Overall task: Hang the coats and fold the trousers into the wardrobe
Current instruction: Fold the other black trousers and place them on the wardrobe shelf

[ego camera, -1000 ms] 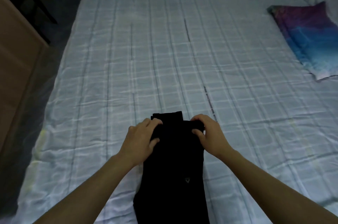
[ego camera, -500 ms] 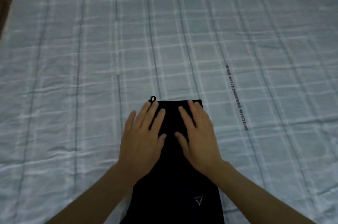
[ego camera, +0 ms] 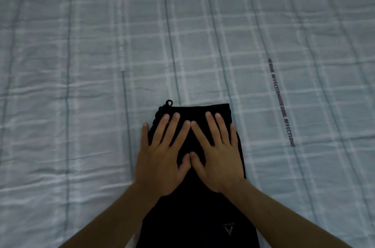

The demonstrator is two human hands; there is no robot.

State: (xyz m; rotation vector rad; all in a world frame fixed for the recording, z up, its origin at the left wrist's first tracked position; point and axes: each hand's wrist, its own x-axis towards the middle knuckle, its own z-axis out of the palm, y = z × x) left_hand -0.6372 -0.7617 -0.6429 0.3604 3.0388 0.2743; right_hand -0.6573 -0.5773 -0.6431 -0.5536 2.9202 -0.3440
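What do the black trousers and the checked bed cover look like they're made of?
Black trousers: soft matte knit, probably cotton jersey; drawcord at the far edge, no sheen. Bed cover: thin woven cotton, it seems; fine wrinkles, matte check.

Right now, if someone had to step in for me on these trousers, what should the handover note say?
Left hand: open, flat, pressing on the black trousers.
Right hand: open, flat beside it on the same cloth, thumbs meeting.
Trousers: on the checked bed sheet, apparently folded lengthwise into a narrow strip. The drawstring pokes out at the far left corner, and the near end runs out of frame.
Done: lengthwise fold, being smoothed.
Left: probably fold the strip shorter, then carry it to the wardrobe. No coats or wardrobe are in view, so their state is unknown.
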